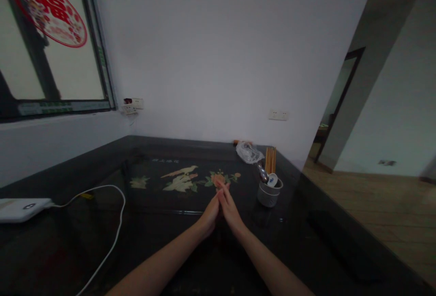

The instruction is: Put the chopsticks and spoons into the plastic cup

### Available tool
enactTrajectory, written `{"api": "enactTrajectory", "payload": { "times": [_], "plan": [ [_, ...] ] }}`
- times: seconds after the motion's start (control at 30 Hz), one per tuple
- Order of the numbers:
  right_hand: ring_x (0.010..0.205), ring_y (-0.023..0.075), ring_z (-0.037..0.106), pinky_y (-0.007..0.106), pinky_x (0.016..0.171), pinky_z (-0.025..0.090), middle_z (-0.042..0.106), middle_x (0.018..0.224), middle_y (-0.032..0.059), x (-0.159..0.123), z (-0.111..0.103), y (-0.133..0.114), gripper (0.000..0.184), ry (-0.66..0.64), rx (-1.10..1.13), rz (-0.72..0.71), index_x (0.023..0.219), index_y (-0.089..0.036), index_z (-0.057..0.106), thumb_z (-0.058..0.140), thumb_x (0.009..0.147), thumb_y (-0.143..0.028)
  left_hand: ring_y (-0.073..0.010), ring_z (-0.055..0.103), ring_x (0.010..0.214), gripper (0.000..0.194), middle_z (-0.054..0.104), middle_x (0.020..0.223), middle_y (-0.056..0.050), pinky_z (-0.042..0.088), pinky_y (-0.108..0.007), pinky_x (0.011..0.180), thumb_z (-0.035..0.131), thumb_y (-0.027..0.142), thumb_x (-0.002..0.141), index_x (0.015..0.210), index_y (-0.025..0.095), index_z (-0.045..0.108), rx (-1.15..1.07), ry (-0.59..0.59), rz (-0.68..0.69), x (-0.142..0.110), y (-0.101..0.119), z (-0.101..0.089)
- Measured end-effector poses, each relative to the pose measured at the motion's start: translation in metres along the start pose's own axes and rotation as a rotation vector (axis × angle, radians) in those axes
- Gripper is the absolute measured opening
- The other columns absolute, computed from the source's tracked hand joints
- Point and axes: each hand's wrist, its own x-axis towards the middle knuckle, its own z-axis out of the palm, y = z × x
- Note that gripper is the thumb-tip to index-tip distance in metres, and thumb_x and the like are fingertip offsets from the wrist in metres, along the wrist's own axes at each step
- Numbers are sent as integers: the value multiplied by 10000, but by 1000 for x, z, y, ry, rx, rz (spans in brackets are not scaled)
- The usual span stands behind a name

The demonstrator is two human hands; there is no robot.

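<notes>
My left hand (210, 214) and my right hand (231, 209) meet in front of me over the dark glossy table (153, 237). Their fingers are stretched out and touch at the tips, and the palms face each other. Neither hand shows anything in it. Beyond the fingertips lies the table's printed flower and bird picture (179, 182). To the right of my right hand stands a grey utensil pot (268, 195). It holds several wooden chopsticks (270, 159), a metal spoon (262, 173) and a white spoon with a blue mark (272, 180).
A crumpled clear plastic bag (249, 153) lies near the back wall. At left is a white power bank (25, 209) with a white cable (121, 214) looping across the table. A dark flat object (340, 246) lies near the right edge. Sockets (278, 114) sit on the wall.
</notes>
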Motion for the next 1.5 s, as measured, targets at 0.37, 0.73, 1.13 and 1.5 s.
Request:
{"api": "enactTrajectory", "payload": {
  "times": [0.37, 0.73, 1.13, 1.5],
  "plan": [
    [1141, 250, 545, 417, 1011, 394, 586, 1219, 71, -6, -5, -7, 578, -57, -16, 20, 1173, -258, 578, 381, 823, -674, -254, 472, 1243, 425, 542, 1312, -105, 333, -398, 1070, 446, 399, 870, 1208, 185, 590, -20, -48, 32, -6, -1, 6],
    [1164, 250, 533, 427, 1025, 387, 601, 1212, 66, -8, -2, -7, 585, -121, 15, 71, 1218, -254, 573, 355, 850, -653, -241, 620, 986, 433, 680, 1020, -113, 436, -408, 958, 453, 498, 833, 990, 149, 655, 105, 64, 74, -1, -7, 4],
    [1169, 243, 524, 439, 1062, 341, 600, 1214, 66, -9, 0, -10, 548, -115, 1, 24, 1205, -257, 590, 376, 861, -625, -254, 637, 954, 437, 692, 998, -131, 447, -422, 941, 473, 485, 816, 955, 131, 687, 132, 92, 100, -7, 4, 6],
    [1132, 225, 546, 400, 1051, 351, 615, 1199, 81, -9, 4, -3, 564, -50, 19, 14, 1182, -217, 614, 406, 850, -622, -236, 631, 955, 450, 695, 985, -105, 453, -385, 924, 395, 434, 842, 1010, 130, 680, 207, 84, 118, -12, 9, 8]
  ]
}}
